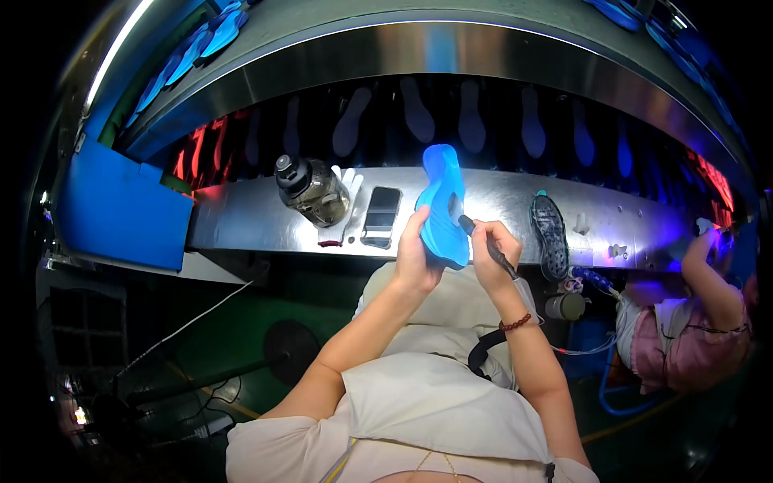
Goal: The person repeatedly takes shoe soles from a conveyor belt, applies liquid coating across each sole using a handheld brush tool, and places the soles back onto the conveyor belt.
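Note:
A bright blue shoe sole (441,229) stands nearly on end in front of me, over the front edge of the metal bench. My left hand (416,256) is closed around its lower left side, thumb along the edge. In my right hand (494,248) is a slim, dark brush-like tool (501,259), gripped like a pen. Its tip (465,222) meets the sole's right side, beside a pale patch (456,208).
On the metal bench (241,217) are a dark bottle (316,193), white gloves (348,191), a phone (382,216) and a dark shoe-shaped piece (550,235). Several soles hang behind. A co-worker (684,322) sits at right, and a blue box (121,201) stands left.

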### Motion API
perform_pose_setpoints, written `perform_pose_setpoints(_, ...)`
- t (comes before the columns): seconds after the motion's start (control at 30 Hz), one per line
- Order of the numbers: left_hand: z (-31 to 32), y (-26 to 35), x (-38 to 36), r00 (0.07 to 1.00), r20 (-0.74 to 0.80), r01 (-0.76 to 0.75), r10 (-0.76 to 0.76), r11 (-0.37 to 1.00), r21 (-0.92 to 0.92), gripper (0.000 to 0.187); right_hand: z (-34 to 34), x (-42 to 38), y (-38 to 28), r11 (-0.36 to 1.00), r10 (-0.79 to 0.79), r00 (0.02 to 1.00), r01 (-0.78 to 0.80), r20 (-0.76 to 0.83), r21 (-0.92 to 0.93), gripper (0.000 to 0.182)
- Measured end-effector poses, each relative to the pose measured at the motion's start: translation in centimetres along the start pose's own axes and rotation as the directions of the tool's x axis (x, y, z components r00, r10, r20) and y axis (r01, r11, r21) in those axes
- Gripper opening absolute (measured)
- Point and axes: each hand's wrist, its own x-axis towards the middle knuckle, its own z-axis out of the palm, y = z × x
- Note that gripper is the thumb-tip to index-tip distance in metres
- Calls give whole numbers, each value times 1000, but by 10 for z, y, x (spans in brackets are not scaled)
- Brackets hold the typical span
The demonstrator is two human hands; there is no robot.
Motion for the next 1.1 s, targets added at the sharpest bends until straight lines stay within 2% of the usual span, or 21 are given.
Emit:
perform_pose_setpoints(0.23,-15,-10,5,997,4,-79,78,996,53,35,-6,-7,-4,999,31,998,-32,58,15,11)
perform_pose_setpoints(0.3,-18,-11,5,997,1,-76,76,996,50,33,-10,-9,-7,990,137,982,-140,127,9,11)
perform_pose_setpoints(0.43,-27,-17,8,996,21,-85,84,994,68,30,-13,-14,-7,983,164,981,-171,106,64,11)
perform_pose_setpoints(0.53,-26,-19,8,994,24,-104,102,992,71,30,-16,-13,-8,993,94,995,-97,42,73,11)
perform_pose_setpoints(0.67,-28,-22,11,993,30,-114,112,989,94,30,-21,-14,-11,984,149,987,-154,56,90,11)
perform_pose_setpoints(0.73,-31,-25,11,986,93,-156,139,966,205,42,-26,-17,-12,983,166,984,-170,62,66,11)
perform_pose_setpoints(0.8,-39,-19,19,986,89,-159,142,961,226,44,-33,-19,-17,976,206,965,-216,163,41,13)
perform_pose_setpoints(0.83,-41,-13,22,985,84,-165,148,955,247,45,-38,-19,-22,975,207,965,-216,163,41,13)
perform_pose_setpoints(0.87,-41,-9,25,982,74,-181,172,973,143,36,-46,-17,-31,936,276,940,-310,200,165,14)
perform_pose_setpoints(0.9,-36,-1,20,985,114,-148,132,977,150,38,-53,-14,-35,873,335,910,-398,245,281,16)
perform_pose_setpoints(1.0,-23,10,5,979,195,-107,68,974,200,46,-69,13,-30,645,471,871,-448,140,619,18)
perform_pose_setpoints(1.07,-21,8,3,962,271,-47,14,992,115,49,-69,24,-37,580,489,857,-460,164,673,19)
perform_pose_setpoints(1.1,-22,7,4,962,274,-74,25,983,170,60,-68,26,-40,541,515,841,-469,165,698,20)
